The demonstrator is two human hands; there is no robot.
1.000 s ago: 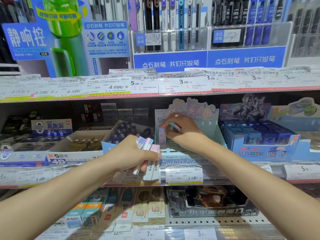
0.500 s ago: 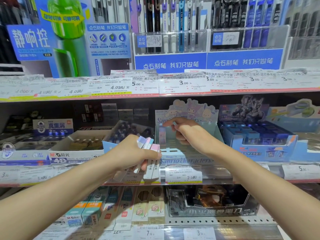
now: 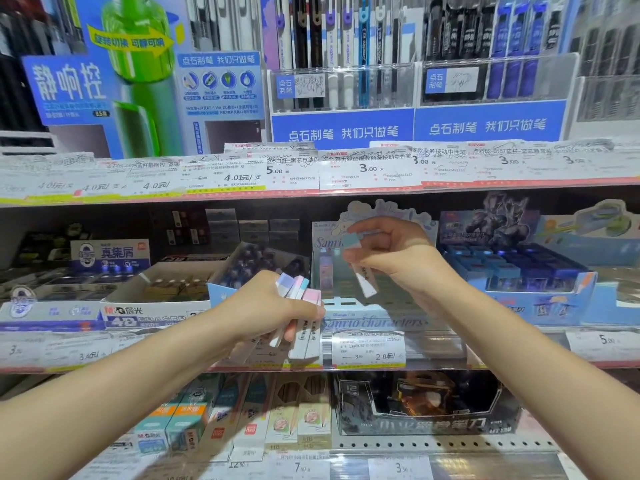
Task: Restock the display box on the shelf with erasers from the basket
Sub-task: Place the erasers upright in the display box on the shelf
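Note:
The pale blue Sanrio display box (image 3: 374, 318) stands on the middle shelf, with a cartoon header card behind it. One pink eraser (image 3: 326, 271) stands upright at its left inner wall. My left hand (image 3: 266, 306) is in front of the box's left corner, shut on a fan of several long pastel-tipped erasers (image 3: 299, 289). My right hand (image 3: 398, 258) is raised over the box and pinches one blue-tipped eraser (image 3: 358, 265), which hangs tilted, its white end pointing down into the box. The basket is out of view.
A white 4B eraser box (image 3: 149, 308) and a tilted box of dark items (image 3: 256, 261) sit left of the display box. A blue box of sharpeners (image 3: 533, 292) sits right. Price-tag rails (image 3: 370, 348) edge each shelf. Pencil boxes (image 3: 242, 417) fill the lower shelf; pens hang above.
My right hand has lifted up out of the display box and now holds a blue-tipped eraser above it. My left hand keeps its bundle in the same place.

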